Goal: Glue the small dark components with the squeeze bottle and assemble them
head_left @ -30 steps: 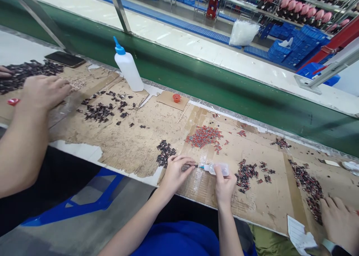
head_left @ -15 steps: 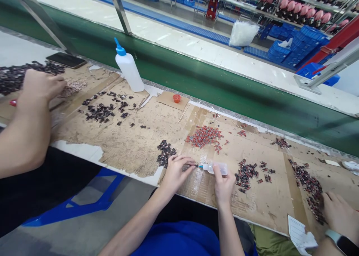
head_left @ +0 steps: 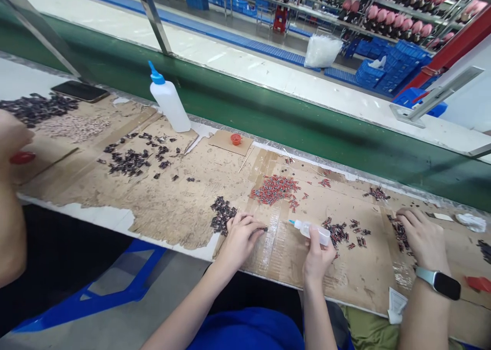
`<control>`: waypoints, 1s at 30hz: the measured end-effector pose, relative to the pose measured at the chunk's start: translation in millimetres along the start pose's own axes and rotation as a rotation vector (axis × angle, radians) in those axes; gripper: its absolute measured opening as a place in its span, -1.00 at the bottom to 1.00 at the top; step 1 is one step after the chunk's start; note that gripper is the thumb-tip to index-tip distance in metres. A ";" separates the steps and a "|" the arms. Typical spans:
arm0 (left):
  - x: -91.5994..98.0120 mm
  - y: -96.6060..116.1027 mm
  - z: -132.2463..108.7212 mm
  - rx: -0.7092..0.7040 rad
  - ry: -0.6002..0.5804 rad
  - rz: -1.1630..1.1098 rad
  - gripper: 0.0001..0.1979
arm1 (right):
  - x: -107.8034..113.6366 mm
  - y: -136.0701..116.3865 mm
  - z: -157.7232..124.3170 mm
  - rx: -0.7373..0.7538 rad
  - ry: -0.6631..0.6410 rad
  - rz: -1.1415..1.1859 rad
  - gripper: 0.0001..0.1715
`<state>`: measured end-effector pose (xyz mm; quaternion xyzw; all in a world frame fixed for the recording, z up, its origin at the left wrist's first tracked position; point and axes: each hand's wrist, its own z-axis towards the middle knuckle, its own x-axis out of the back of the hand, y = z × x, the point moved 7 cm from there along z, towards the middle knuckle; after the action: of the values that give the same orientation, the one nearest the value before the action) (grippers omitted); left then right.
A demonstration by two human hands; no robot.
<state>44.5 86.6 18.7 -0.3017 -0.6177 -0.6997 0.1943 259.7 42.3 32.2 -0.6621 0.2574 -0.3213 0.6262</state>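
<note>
My left hand [head_left: 241, 235] is closed in a pinch on a small dark part, right beside a heap of dark parts [head_left: 221, 214] on the cardboard-covered bench [head_left: 184, 196]. A small clear squeeze bottle [head_left: 312, 230] with a blue tip lies in the closed fingers of my right hand [head_left: 318, 253]; its tip points left and stands a little apart from the pinched part. A pile of red parts [head_left: 275, 189] lies just beyond both hands, and mixed red and dark parts [head_left: 339, 231] lie to the right of the bottle.
A co-worker's hand with a wristwatch [head_left: 424, 237] rests on parts at the right. Another person's arm [head_left: 11, 207] fills the left edge. A large white bottle [head_left: 168, 99], a red cap [head_left: 236, 138], a phone [head_left: 80, 91] and a green conveyor belt [head_left: 307, 120] lie beyond.
The bottle tip has drawn away to the right from the part in my left hand. The right co-worker's hand moved up onto the bench; the left person's hand pulled back from the dark pile.
</note>
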 end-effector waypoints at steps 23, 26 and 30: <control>5.7 23.9 -23.2 -0.045 0.168 -0.529 -0.82 | -51.6 -23.7 21.6 0.347 -0.387 -0.578 -0.68; 2.3 31.4 -17.6 -0.081 0.157 -0.557 -0.81 | -46.2 -23.9 8.9 0.187 -0.528 -0.306 -0.61; 3.7 34.4 -8.9 -0.091 0.162 -0.569 -0.79 | -38.6 -38.0 -12.6 0.249 -0.618 -0.281 -0.66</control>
<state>62.4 72.7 46.4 -0.0677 -0.6281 -0.7748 0.0253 222.4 65.7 66.1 -0.6756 -0.0785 -0.2176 0.7001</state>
